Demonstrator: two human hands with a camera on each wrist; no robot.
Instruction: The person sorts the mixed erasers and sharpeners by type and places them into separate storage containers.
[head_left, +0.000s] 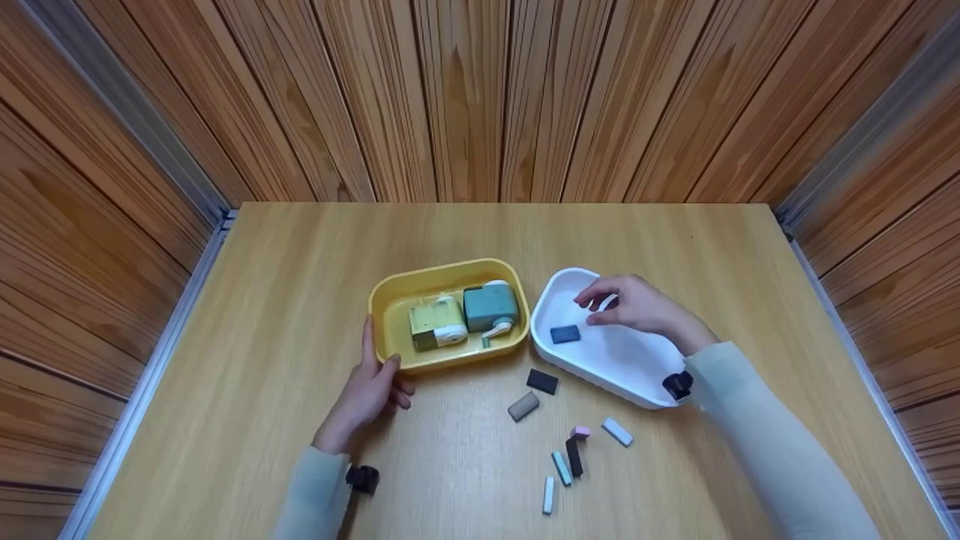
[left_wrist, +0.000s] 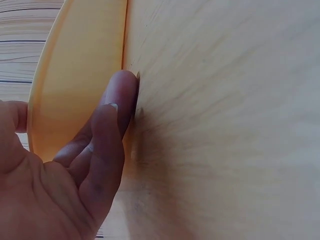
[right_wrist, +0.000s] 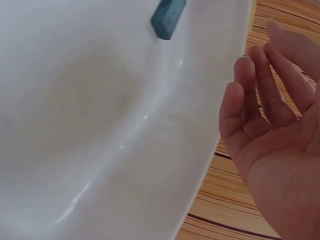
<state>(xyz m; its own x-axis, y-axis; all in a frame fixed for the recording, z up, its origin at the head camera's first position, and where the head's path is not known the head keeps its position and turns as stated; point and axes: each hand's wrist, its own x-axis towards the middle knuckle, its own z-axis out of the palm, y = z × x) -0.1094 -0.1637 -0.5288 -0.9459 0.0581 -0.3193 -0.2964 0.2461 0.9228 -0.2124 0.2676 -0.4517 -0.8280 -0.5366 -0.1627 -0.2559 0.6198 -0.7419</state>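
Note:
My left hand (head_left: 367, 390) grips the front left corner of a yellow tray (head_left: 390, 300), with the thumb at the rim and fingers (left_wrist: 107, 135) against the outer wall. Inside lie a yellow-green box with a white knob (head_left: 437, 321) and a teal box with a white crank (head_left: 490, 306). Over the white tray (head_left: 622, 367) hovers my right hand (head_left: 630, 304), its fingers loosely bent and holding nothing. A small dark blue block (head_left: 565, 334) lies on the white tray's floor, just below and left of the right fingertips; in the right wrist view it looks teal.
In front of the trays, small blocks are scattered on the wooden table (head_left: 262, 300): a black one (head_left: 542, 382), a grey one (head_left: 523, 406), a white one (head_left: 617, 432), a pink one (head_left: 580, 433) and several others. Wood-plank walls (head_left: 472, 97) enclose the back and sides.

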